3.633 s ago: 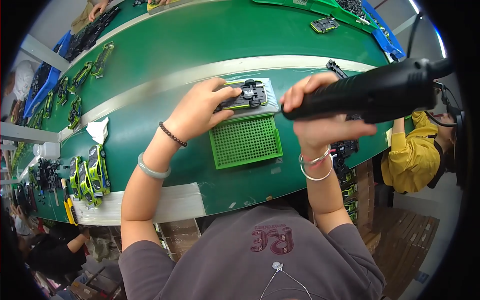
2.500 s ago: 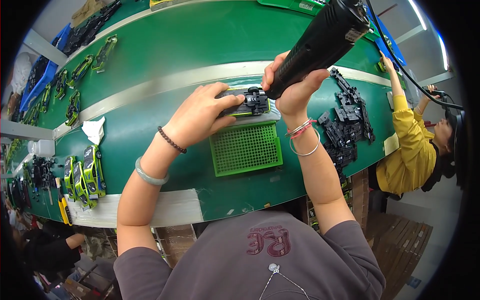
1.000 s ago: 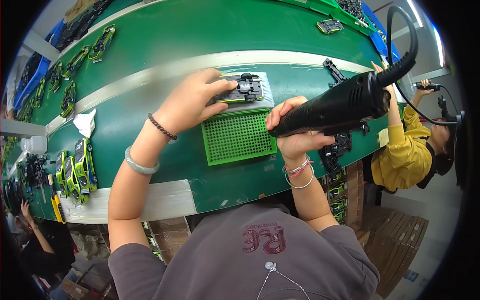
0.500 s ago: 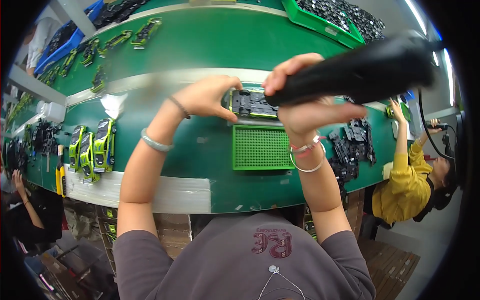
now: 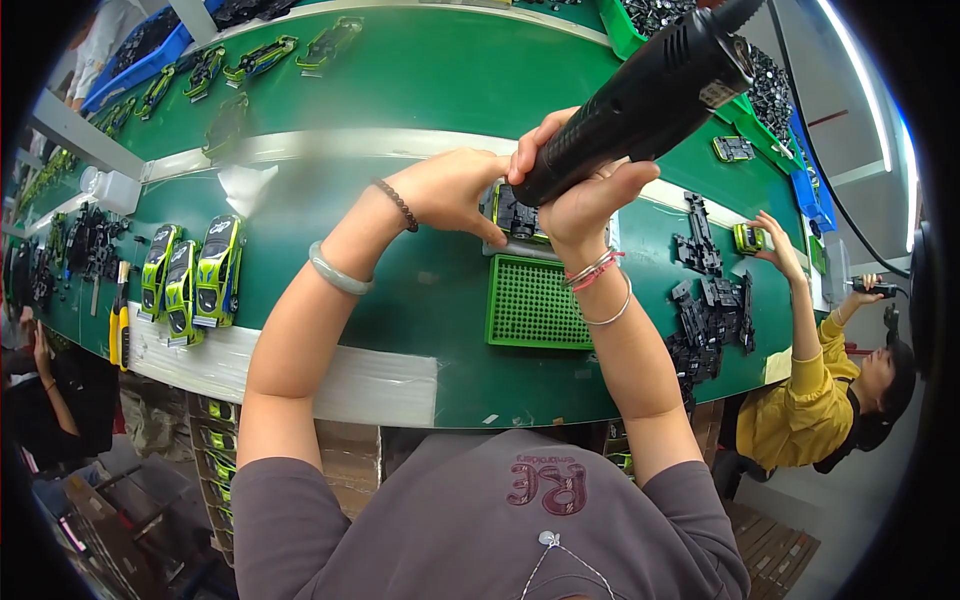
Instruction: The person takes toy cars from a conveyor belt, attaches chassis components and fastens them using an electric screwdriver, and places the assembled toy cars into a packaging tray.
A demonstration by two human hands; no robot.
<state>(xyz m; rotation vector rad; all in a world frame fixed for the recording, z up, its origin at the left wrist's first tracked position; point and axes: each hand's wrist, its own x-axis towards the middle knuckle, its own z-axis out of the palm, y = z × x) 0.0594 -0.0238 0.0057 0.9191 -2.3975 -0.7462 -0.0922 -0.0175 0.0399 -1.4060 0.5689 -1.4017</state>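
Observation:
My right hand (image 5: 580,205) is wrapped round the lower end of a black electric screwdriver (image 5: 640,105), which leans up and to the right. Below it a toy car (image 5: 516,214) lies wheels up, its black underside showing, in a pale holder. Fingers and thumb of my left hand (image 5: 455,192) grip the car's left end. The screwdriver's tip and the car's right part are hidden behind my right hand. A green perforated tray (image 5: 535,305) sits just in front of the holder.
Green-and-black toy cars (image 5: 217,268) stand at left, near a yellow-handled brush (image 5: 120,335). Black chassis parts (image 5: 715,315) lie at right. Beyond a white rail (image 5: 370,143), toy cars (image 5: 260,60) rest on the green surface. A co-worker's hand (image 5: 780,240) holds another car at right.
The screwdriver's rear end has swung up and left, so it stands steeper. My right hand has shifted slightly left. The left hand still grips the car.

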